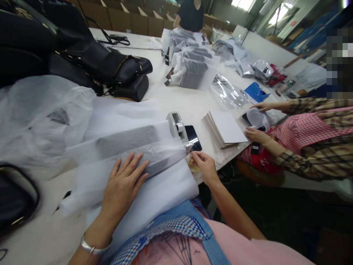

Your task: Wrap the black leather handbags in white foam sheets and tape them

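My left hand lies flat with its fingers spread on white tissue paper. The paper is folded around a dark, flat item, which shows through only as a grey shape. My right hand pinches the end of the clear tape at the cutter of a grey tape dispenser; the strip itself is hardly visible. That dispenser stands at the right edge of the wrapped item. A dark phone lies beside it.
Black handbags are piled at the back left, above crumpled white wrapping. Tissue-wrapped items stand further back. To the right are a cardboard stack, clear plastic bags and a co-worker's hands on a pale wrapped item.
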The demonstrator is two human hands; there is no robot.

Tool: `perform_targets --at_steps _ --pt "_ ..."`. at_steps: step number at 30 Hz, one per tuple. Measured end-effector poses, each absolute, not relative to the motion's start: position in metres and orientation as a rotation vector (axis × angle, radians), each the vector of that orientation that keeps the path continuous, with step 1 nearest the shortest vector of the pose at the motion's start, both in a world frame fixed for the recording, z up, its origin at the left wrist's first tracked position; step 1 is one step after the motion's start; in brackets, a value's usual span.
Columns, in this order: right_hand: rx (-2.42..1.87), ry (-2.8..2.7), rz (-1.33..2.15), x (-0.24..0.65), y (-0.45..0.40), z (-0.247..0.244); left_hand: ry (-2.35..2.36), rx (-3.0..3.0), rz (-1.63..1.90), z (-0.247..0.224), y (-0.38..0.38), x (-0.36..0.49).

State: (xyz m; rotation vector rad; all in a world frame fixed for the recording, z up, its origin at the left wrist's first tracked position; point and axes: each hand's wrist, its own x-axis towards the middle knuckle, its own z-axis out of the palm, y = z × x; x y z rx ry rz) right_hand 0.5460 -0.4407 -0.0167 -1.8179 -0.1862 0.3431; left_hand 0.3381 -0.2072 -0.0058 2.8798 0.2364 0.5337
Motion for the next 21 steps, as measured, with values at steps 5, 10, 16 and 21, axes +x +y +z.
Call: perform_targets --at_steps 5,10,16,21 --pt "-1.967 -0.342 0.247 0.564 -0.441 -0.018 0.232 2.878 0.538 -0.005 -0.207 0.338" --pt "-2.112 -0.461 0.114 0.566 -0.446 -0.018 0.241 2.871 0.524 -0.005 -0.207 0.338" --pt "-2.222 -0.671 0.027 0.563 -0.468 0.011 0.231 2.851 0.510 -0.004 -0.207 0.338" --pt "-2.094 -1.290 0.065 0.563 -0.448 0.057 0.267 2.864 0.512 -0.002 -0.209 0.338"
